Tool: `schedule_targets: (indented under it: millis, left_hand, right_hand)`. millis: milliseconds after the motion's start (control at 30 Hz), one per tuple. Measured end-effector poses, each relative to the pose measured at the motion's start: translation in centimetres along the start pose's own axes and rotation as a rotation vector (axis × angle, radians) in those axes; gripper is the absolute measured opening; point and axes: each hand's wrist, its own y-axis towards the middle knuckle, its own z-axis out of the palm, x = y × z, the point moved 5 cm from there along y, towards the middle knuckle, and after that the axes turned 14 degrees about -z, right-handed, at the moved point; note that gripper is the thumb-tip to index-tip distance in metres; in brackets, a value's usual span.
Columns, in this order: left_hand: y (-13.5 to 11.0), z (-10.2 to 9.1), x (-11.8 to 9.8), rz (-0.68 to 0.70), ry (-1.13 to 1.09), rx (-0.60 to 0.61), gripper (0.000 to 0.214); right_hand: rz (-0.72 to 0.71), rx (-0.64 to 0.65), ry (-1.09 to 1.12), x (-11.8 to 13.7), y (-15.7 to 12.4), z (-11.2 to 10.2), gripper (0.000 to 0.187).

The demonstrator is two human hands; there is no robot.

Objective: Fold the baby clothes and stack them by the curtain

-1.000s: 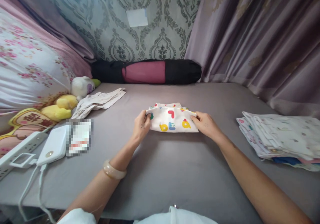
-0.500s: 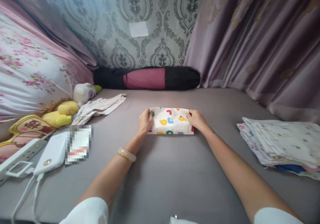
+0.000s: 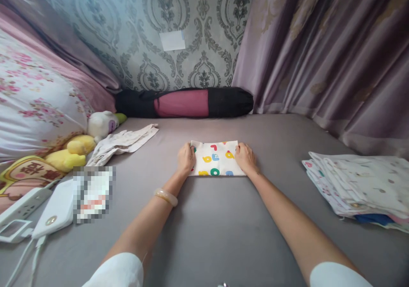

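Observation:
A white cloth [image 3: 214, 159] printed with colourful letters lies folded into a flat rectangle on the grey bed sheet [image 3: 223, 223]. My left hand [image 3: 186, 159] is closed on its left edge, thumb side toward the far corner. At the opposite edge, my right hand [image 3: 245, 159] has its fingers curled round the far right corner. Both palms face down, and the fingertips are partly hidden. The cloth is stretched smooth between the two hands. A pale bangle [image 3: 166, 197] circles my left forearm.
Folded cloths [image 3: 361, 189] are stacked on the right. Leftward lie a crumpled pale cloth [image 3: 123, 142], plush toys [image 3: 68, 155], a white power bank [image 3: 54, 210] with cables and a power strip [image 3: 24, 204]. A black and pink long bag [image 3: 182, 102] rests along the wall.
My right hand has shifted slightly left and its fingers are more curled over the cloth's edge. My left hand keeps its hold. The whole view has turned a little.

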Motion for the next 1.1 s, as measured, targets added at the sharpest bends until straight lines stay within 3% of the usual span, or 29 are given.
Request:
schedule_targets:
  millis: [267,467,533,633,767,900,1100]
  left_hand:
    - [-0.1,0.2,0.0,0.069,0.079,-0.080,0.021]
    - [-0.7,-0.9,-0.6,0.018,0.179,-0.063,0.029]
    - [-1.7,-1.3,-1.7,0.082,0.174,-0.047,0.034]
    - [-3.6,-1.1,-3.7,0.213,0.155,-0.010,0.042]
    - [-6.0,0.7,-5.0,0.318,0.195,0.059,0.052]
    - [-7.0,1.9,-4.5,0.316,0.259,0.095,0.055]
    - [-7.1,2.3,-4.2,0.280,0.400,0.111,0.057]
  right_hand:
    - [0.027,-0.076,-0.020,-0.1,-0.2,0.6,0.031]
    - [-0.002,-0.027,-0.056,0.3,-0.2,-0.1,0.031]
    - [-0.069,-0.059,-0.082,1.6,-0.4,-0.5,0.033]
    - [-0.282,-0.080,-0.061,4.7,-1.2,0.0,0.039]
    - [-0.485,0.026,-0.020,7.7,-2.7,1.9,0.050]
    - [-0.468,0.130,-0.027,7.7,-3.3,3.2,0.054]
    - [-0.420,0.178,-0.071,7.5,-3.2,3.4,0.056]
